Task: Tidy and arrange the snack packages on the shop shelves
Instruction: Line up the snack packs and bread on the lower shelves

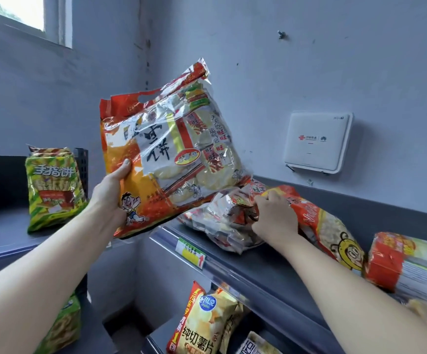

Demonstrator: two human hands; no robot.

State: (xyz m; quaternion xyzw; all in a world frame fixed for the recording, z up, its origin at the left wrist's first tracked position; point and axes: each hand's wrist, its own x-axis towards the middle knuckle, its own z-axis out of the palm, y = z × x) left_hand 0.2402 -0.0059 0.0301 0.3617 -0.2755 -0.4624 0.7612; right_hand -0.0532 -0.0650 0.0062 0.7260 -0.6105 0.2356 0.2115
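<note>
L hand [110, 194] holds big rice cracker bag [166, 152] up. R hand [275, 215] grabs silver snack pack [222, 221] on top shelf [258, 261], right side.

Grey top shelf [266, 261]: crumpled clear pack [222, 226], red-yellow bag [327, 226], red pack [406, 264] lying flat.

big orange-red crinkly rice cracker bag [167, 149]: "雪饼", "旺旺", "天天吃运气会旺旺" | green-yellow striped biscuit stick bag [54, 187]: "手指饼" | yellow potato chip bag [202, 325]: "纯切薯片" | white wall-mounted plastic router box [317, 141]: China Unicom and Huawei logos | shelf-edge price tag [191, 252]: unreadable
</note>
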